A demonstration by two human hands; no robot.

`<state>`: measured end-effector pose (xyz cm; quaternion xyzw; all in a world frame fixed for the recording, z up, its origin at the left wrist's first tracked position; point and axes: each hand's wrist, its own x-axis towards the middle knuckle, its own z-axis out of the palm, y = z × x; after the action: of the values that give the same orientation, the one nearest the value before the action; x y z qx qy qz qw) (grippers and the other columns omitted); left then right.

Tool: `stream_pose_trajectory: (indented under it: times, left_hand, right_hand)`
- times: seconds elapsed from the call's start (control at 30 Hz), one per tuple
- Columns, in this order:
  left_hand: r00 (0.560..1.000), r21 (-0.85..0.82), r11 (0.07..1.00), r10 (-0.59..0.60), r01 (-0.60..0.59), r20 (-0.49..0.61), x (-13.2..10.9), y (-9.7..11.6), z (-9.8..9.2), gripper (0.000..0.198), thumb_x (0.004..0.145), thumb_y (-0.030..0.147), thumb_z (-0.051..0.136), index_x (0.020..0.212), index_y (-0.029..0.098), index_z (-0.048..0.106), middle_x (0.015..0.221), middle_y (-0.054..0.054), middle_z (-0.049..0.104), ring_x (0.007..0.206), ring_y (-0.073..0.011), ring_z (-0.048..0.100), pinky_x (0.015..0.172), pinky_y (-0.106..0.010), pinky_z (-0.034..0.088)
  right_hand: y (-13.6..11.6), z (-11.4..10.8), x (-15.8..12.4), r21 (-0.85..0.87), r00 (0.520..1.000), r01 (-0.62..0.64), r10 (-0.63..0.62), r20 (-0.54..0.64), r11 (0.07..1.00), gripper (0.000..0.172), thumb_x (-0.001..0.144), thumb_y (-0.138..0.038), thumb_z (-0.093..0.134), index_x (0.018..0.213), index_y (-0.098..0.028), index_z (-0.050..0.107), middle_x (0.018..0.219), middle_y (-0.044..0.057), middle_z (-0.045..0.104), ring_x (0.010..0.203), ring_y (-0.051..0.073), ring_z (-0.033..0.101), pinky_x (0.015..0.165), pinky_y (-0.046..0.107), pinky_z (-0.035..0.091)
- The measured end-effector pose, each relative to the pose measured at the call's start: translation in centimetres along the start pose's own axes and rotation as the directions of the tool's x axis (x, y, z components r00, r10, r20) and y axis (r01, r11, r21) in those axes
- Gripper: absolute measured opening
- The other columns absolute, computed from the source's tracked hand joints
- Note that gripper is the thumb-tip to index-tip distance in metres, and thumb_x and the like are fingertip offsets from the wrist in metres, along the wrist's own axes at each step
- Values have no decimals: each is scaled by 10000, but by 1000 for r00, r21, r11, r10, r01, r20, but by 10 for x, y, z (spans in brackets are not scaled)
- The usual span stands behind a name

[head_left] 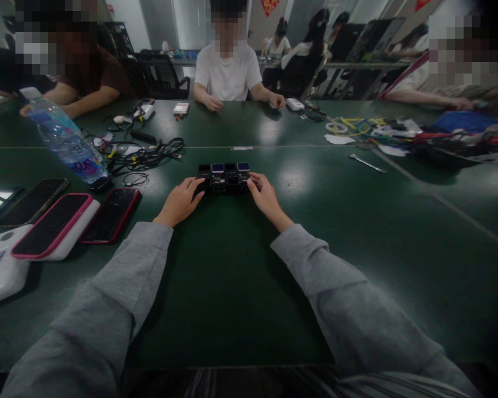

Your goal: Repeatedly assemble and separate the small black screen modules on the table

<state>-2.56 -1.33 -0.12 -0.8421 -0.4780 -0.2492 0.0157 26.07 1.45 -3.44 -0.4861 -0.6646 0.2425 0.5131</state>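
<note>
A row of several small black electronic modules (224, 178) stands side by side on the green table, with small square screens along the top and bits of circuitry showing in front. My left hand (182, 200) closes on the row's left end, fingers bent around the dark casing. At the opposite end my right hand (266, 196) grips with thumb and fingers against the side. Both hands press the row between them. The palms and the modules' undersides are hidden.
Left of me lie a red-edged phone (113, 215), a pink-cased phone (56, 226) and a white power bank (4, 262). A water bottle (68, 138) leans near tangled black cables (149, 155). On the right are a wrench (367, 163) and piled wires (415, 132). People sit opposite.
</note>
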Motion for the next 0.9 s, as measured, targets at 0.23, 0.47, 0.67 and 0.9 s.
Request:
stream_pose_trajectory:
  times: [0.23,0.47,0.67,0.9]
  left_hand:
    - [1000,13,1000,5,-5,1,0,-1,1,427,985,317,457,1398,223,403,1338,-124,523,1176,-274,572,962,-452,506]
    - [1000,2,1000,4,-4,1,0,-1,1,424,984,301,458,1399,234,402,1347,-118,522,1190,-273,568,970,-461,508]
    - [1000,-13,1000,1,-1,5,0,-1,1,417,986,292,456,1394,221,412,1347,-122,522,1201,-270,560,990,-460,495]
    - [1000,-2,1000,4,-4,9,0,0,-1,421,989,294,452,1399,212,407,1345,-127,521,1186,-271,562,986,-459,494]
  right_hand:
    - [0,1,1,6,1000,-7,7,-9,1000,427,925,-502,535,1235,-210,560,1207,112,662,1140,250,625,1021,474,492]
    - [0,0,0,10,1000,-8,9,-10,1000,412,929,-481,536,1235,-206,567,1210,119,659,1138,256,625,1017,478,492]
    - [1,1,0,-13,1000,-21,21,-3,1000,418,935,-483,529,1257,-217,561,1216,105,658,1134,255,625,1011,485,492]
    - [2,0,0,-8,1000,-23,23,9,1000,436,930,-498,530,1261,-215,557,1238,116,646,1150,268,615,1021,506,478]
